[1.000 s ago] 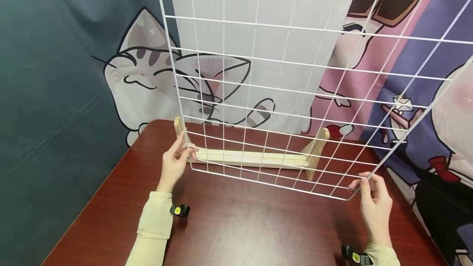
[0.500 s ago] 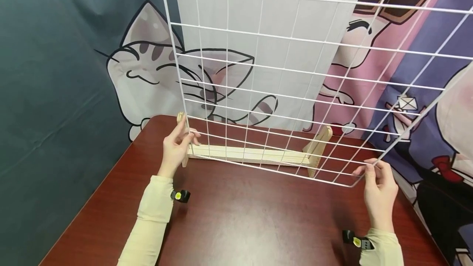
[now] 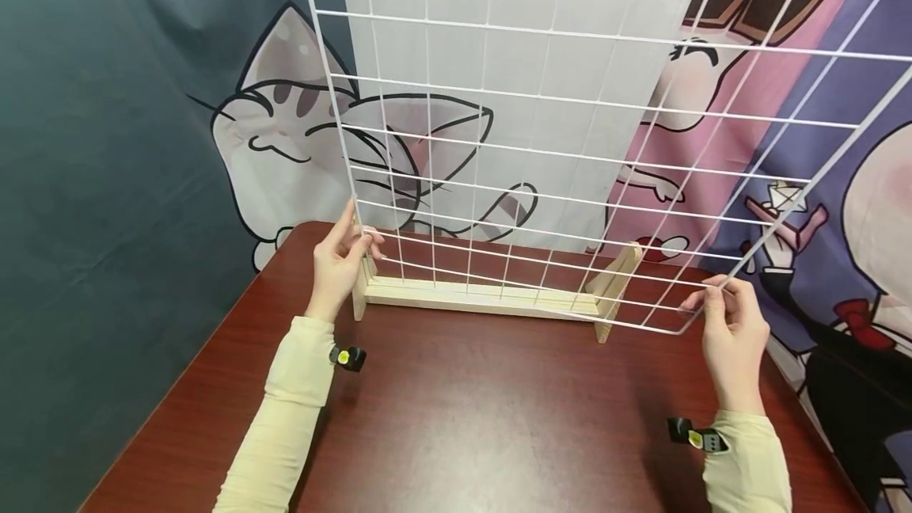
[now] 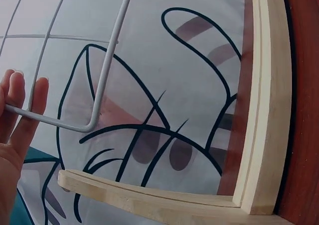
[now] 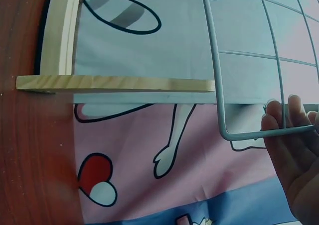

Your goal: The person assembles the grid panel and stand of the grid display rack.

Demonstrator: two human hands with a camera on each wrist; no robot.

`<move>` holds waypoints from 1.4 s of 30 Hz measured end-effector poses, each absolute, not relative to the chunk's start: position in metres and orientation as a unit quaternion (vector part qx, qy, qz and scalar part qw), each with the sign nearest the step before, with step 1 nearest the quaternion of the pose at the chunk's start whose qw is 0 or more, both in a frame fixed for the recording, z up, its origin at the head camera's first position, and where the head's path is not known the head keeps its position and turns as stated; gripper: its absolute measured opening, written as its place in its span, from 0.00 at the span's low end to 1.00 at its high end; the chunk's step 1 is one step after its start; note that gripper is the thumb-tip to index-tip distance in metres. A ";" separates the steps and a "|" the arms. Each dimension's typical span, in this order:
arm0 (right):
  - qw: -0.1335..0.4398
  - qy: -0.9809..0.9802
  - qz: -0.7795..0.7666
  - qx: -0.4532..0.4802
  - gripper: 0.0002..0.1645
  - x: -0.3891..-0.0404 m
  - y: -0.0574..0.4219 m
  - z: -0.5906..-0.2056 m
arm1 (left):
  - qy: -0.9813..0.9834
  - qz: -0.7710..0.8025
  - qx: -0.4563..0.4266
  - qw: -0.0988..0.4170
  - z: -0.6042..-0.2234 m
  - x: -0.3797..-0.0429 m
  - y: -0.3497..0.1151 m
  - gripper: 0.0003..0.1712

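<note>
A white wire grid panel [image 3: 331,75] is held up over the table, its top running out of the head view. My left hand [image 3: 338,264] pinches its left edge near the lower corner, thumb in front. On the opposite edge my right hand [image 3: 734,331] grips the bar just above the lower right corner. Behind the panel stands a pale wooden stand [image 3: 477,301], a long grooved beam with an upright at each end. Both wrist views show the panel's corners level with the tips of the uprights; in the right one, an upright [image 5: 119,83] ends right beside the frame [image 5: 215,65].
The reddish-brown table [image 3: 484,410] ends at a curtain [image 3: 114,180] behind it, printed with cartoon cats and figures. Each forearm wears a wrist camera, the left one [image 3: 347,358] and the right one [image 3: 694,435].
Both hands have carried the grid panel up and away toward the stand. Its lower edge now overlaps the stand's beam in the head view, and its top bar has left the picture.
</note>
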State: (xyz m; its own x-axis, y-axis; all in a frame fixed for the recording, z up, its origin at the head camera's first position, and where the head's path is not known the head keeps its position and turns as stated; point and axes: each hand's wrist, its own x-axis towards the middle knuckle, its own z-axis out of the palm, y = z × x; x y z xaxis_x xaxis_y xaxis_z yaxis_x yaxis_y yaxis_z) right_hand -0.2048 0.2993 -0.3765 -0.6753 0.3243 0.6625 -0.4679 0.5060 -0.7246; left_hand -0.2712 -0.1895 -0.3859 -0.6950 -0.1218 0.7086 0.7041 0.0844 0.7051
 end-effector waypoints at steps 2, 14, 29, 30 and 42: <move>0.401 -0.770 0.495 0.045 0.14 -0.207 0.299 -0.375 | -0.658 -0.642 -0.227 0.322 -0.384 -0.273 -0.189 0.36; 0.408 -0.731 0.546 0.044 0.14 -0.231 0.300 -0.375 | -0.656 -0.653 -0.250 0.285 -0.374 -0.287 -0.193 0.36; 0.430 -0.601 0.665 0.112 0.11 -0.253 0.295 -0.373 | -0.661 -0.654 -0.244 0.274 -0.363 -0.297 -0.195 0.36; 0.430 -0.600 0.665 0.111 0.11 -0.255 0.294 -0.371 | -0.660 -0.657 -0.241 0.272 -0.361 -0.297 -0.196 0.36; 0.415 -0.587 0.686 0.111 0.08 -0.272 0.289 -0.348 | -0.653 -0.663 -0.241 0.274 -0.344 -0.305 -0.202 0.37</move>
State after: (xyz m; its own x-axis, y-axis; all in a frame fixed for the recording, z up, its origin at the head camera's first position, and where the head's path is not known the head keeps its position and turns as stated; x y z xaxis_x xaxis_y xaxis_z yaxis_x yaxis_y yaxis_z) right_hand -0.2719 0.2887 -0.3484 -0.6305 0.4394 0.6398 -0.6999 0.0344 -0.7134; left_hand -0.3053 -0.2018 -0.3440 -0.7338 -0.0479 0.6777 0.6784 0.0031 0.7347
